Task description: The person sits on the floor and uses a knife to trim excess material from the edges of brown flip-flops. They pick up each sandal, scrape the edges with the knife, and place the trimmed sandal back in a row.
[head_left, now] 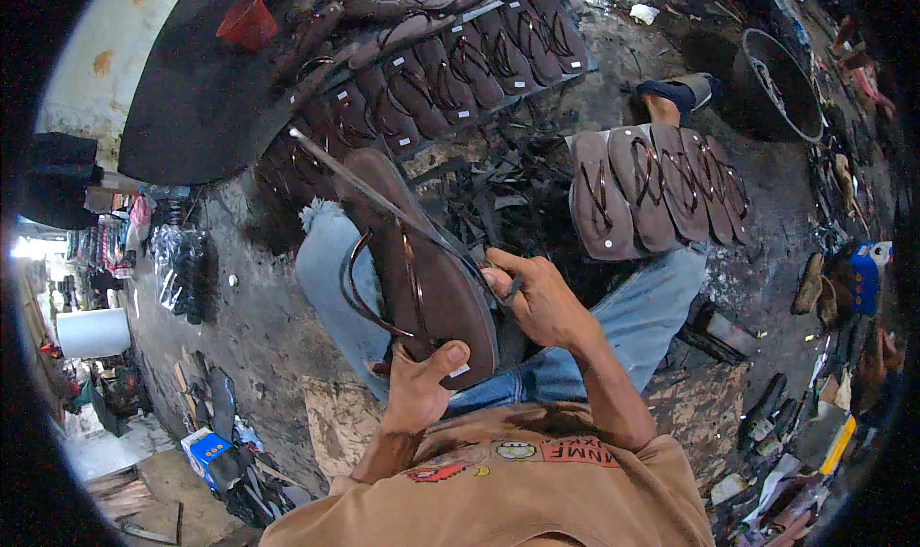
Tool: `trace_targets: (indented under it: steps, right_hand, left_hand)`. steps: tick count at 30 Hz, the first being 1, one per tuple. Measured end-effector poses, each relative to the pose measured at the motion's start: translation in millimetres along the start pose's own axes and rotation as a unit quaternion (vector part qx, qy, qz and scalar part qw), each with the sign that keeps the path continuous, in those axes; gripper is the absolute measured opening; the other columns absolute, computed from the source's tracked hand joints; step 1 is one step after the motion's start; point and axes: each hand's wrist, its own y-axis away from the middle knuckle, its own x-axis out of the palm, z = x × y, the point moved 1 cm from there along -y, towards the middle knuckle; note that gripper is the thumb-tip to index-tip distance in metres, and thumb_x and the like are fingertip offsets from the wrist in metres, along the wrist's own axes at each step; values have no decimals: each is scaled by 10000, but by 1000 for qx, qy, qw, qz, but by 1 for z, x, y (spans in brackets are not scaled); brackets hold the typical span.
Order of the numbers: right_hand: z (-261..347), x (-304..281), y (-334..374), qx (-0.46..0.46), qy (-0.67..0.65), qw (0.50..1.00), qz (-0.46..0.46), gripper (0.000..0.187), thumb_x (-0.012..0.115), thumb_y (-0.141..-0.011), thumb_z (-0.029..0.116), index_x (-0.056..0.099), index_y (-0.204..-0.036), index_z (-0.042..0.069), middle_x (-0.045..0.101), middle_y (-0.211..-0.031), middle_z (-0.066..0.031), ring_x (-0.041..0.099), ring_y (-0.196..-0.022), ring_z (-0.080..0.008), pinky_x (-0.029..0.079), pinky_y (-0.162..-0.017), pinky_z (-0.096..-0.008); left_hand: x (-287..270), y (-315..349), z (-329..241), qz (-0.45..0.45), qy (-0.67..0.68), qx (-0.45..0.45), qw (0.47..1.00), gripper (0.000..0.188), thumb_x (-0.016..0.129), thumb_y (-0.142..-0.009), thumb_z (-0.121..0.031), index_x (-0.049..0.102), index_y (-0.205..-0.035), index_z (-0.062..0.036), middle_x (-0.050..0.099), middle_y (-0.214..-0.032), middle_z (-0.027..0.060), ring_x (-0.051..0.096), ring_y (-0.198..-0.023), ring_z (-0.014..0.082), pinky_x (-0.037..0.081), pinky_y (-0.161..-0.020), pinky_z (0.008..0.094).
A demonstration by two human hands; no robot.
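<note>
A brown thong sandal (404, 250) with glossy straps is tilted over my lap, its sole lying against my jeans. My left hand (426, 379) grips its near end, thumb on top beside a small white label. At the sole's right edge, my right hand (539, 298) is closed round a dark-handled tool (516, 286) that looks like a knife; its blade is mostly hidden. A long thin grey strip (359, 180) runs along the sole's edge and sticks out past the sandal to the upper left.
Several similar sandals (460, 72) lie in rows ahead, and another row (656, 187) rests by my right knee. Dark scraps (494, 197) cover the floor between my legs. A black bucket (781, 87) stands at the far right, and a large dark sheet (206, 77) at the far left.
</note>
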Motion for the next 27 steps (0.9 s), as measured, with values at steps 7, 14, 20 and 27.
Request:
trace_targets:
  steps: [7,14,20,27]
  right_hand:
    - [-34,49,-111,-97,-54,986,-124,448,426,-1091,361,580,-936,-31,605,-713,-133,597,-656,-275,484,-647,-395]
    - [26,5,-87,91,-458,882,-71,505,485,-1070,464,709,-1063,12,667,-820,-19,600,-778,-102,499,-716,-319]
    - [45,-11,-8,-7,-246,944,-218,345,754,-945,306,714,-1072,-12,715,-887,-19,628,-802,-81,515,-736,-268]
    - [32,-19,106,88,-85,980,-156,252,529,-1039,245,645,-1049,21,544,-629,-67,529,-563,-136,414,-526,-321]
  left_hand:
    - [-18,21,10,-70,-4,-66,995,593,841,-765,-57,580,-1294,-3,688,-1126,87,680,-993,190,578,-869,363]
    - [-7,26,-14,-1,-354,-15,935,695,889,-743,-144,567,-1334,28,697,-1173,124,665,-1035,197,536,-924,344]
    - [33,-26,-47,69,-283,191,937,478,666,-955,-130,514,-1383,18,701,-1159,68,676,-1013,164,532,-921,304]
    - [28,-17,-77,23,-210,36,977,386,578,-1049,-354,638,-1244,-26,683,-1119,0,636,-966,64,509,-860,234]
